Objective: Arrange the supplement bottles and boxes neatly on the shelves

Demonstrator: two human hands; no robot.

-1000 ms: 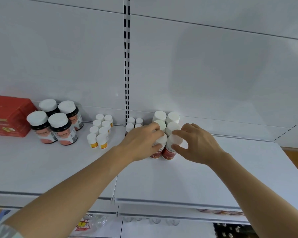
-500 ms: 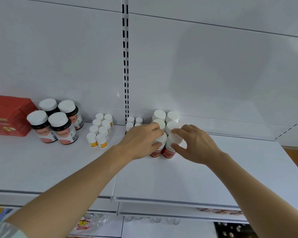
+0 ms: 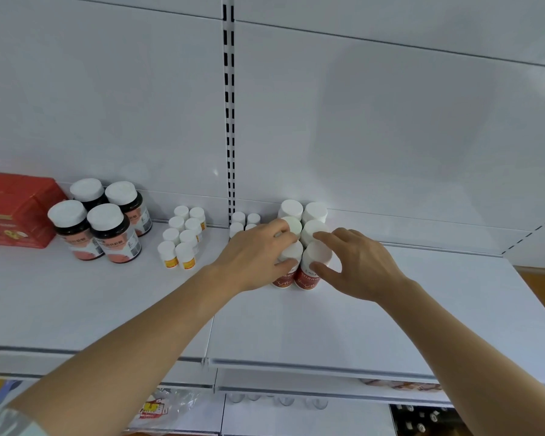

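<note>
Both hands work the red-label bottles (image 3: 299, 247) on the right shelf (image 3: 328, 325), a two-wide column running back to the rear wall. Left hand (image 3: 254, 258) has fingers and thumb curled round the front-left bottle (image 3: 285, 269); right hand (image 3: 359, 265) pinches the front-right bottle (image 3: 312, 265) between thumb and forefinger, other fingers over the cap behind. Grip from both flanks likely serves to press the front pair together and square it with the rows behind. Bottles upright, capped; contents not visible. To the left: small white bottles (image 3: 183, 237) in two columns, a few more (image 3: 244, 221) by the upright, four dark jars (image 3: 104, 221) in a tight block, red box (image 3: 16, 209) at far left. Arrangement looks near finished here.
</note>
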